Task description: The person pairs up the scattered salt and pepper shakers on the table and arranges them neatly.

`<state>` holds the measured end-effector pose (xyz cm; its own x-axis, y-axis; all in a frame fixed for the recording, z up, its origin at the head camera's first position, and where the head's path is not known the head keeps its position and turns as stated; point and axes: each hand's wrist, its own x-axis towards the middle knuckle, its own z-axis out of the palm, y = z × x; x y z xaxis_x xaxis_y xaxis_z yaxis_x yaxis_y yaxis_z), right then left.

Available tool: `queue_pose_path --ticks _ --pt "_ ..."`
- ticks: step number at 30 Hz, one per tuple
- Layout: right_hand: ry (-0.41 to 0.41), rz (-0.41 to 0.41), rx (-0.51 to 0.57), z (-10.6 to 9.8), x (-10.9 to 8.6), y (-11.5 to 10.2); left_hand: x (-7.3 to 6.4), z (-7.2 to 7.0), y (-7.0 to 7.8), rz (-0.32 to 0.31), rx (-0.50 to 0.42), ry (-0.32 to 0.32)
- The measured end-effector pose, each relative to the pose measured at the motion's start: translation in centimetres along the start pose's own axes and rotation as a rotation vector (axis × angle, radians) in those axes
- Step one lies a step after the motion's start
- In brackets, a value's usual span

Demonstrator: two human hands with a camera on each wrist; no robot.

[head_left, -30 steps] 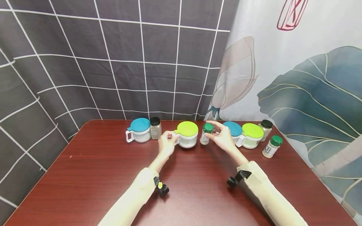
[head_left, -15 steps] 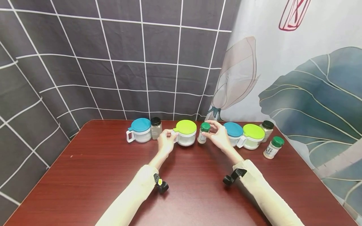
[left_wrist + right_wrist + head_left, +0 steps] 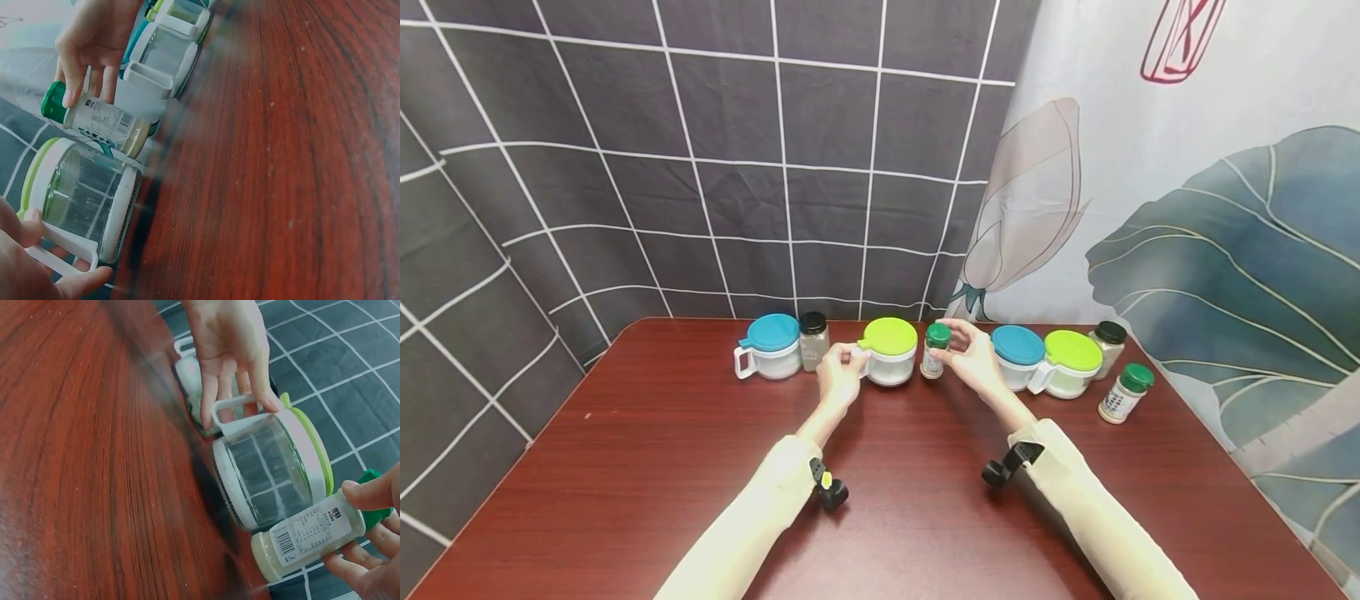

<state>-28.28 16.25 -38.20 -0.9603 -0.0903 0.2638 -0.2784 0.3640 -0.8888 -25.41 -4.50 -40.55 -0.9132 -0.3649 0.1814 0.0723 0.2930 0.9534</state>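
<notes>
My left hand (image 3: 838,382) grips the white handle of a clear seasoning jar with a lime-green lid (image 3: 889,354), thumb near the lid and fingers at the loop in the left wrist view. Close beside the jar on its right, my right hand (image 3: 976,362) pinches a spice shaker with a green cap (image 3: 934,357) between thumb and fingers. The shaker's white label with a barcode (image 3: 310,532) faces the right wrist camera. Both containers stand upright at the table's back edge, the shaker right beside the jar's wall.
Left of the jar stand a blue-lidded jar (image 3: 772,348) and a black-capped shaker (image 3: 814,343). To the right are another blue-lidded jar (image 3: 1018,348), a green-lidded jar (image 3: 1072,362), a black-capped shaker (image 3: 1108,343) and a green-capped shaker (image 3: 1124,395). A dark grid cloth (image 3: 715,200) hangs behind the table.
The right hand has moved left with the green-capped shaker. The lime-lidded jar has shifted slightly left too, the left hand still on its handle. The other containers have stayed in place.
</notes>
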Motion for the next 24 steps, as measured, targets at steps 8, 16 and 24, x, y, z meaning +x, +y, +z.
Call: queue_pose_path --ticks 8,16,24 --pt "0.013 -0.023 -0.020 0.5 0.8 0.3 0.1 0.2 -0.3 -0.010 -0.012 0.016" --pt "0.021 0.000 -0.038 1.1 0.8 0.7 0.1 0.3 -0.6 -0.017 -0.002 0.020" --pt "0.010 0.012 -0.039 1.5 0.9 1.6 0.3 0.1 -0.7 -0.014 0.025 -0.019"
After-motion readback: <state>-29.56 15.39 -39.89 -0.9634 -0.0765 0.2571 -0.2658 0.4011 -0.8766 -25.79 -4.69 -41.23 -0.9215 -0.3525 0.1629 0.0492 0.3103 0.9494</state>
